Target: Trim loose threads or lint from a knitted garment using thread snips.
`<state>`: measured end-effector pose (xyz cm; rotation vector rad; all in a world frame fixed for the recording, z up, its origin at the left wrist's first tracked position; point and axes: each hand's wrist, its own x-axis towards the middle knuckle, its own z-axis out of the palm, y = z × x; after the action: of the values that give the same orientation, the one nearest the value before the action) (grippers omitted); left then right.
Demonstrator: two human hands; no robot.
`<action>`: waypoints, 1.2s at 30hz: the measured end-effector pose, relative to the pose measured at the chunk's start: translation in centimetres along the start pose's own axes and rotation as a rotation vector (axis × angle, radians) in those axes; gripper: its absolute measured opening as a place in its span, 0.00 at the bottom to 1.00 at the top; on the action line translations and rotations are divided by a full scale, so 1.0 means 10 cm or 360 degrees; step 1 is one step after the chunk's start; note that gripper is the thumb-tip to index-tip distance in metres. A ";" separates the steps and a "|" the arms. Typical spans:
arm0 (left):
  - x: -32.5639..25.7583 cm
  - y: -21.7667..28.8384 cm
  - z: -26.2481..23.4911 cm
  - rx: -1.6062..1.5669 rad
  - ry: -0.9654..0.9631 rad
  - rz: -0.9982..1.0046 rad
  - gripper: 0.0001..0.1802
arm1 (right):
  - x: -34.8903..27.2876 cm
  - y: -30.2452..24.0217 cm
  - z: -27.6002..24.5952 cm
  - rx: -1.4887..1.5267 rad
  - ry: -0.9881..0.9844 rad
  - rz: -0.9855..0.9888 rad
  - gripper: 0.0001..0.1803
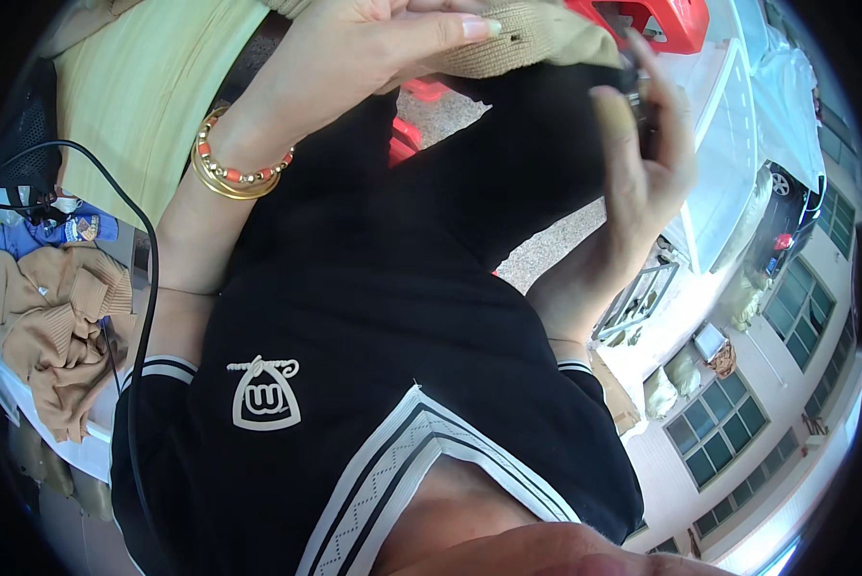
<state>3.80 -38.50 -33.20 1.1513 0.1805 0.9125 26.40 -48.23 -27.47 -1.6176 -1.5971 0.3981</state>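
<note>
A tan ribbed knit piece (536,43) lies across the top of the view, above my black-clad lap. A small dark spot, perhaps a hole, shows in its knit. My left hand (364,48) pinches the knit's left part, thumb on top; beads and gold bangles circle that wrist. Close to the right end of the knit, my right hand (647,154) is curled, thumb and fingers bent toward each other. Something small, dark and shiny (639,94) shows between them, too blurred to name.
A pale wood-grain tabletop (143,86) lies at the left, with a black cable (147,259) hanging near my left arm. Folded tan knit garments (61,317) are heaped below it. Red plastic stool parts (676,24) and a white table (714,154) stand at the right.
</note>
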 end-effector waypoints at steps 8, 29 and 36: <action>0.06 -0.41 -0.18 -0.0197 -0.0213 0.0578 0.17 | 0.00 0.00 0.20 -0.0189 -0.0202 -0.0323 0.26; 0.03 -0.31 -0.16 -0.0092 -0.0160 0.0377 0.16 | -0.05 0.09 0.27 0.0096 -0.0120 -0.0202 0.24; 0.01 0.02 -0.06 -0.0218 0.0224 -0.0532 0.17 | 0.00 0.04 0.49 0.1032 -0.0375 0.0362 0.28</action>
<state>3.44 -37.98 -33.23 0.8964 0.4066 0.6966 23.16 -46.60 -30.80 -1.2694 -1.2548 1.1333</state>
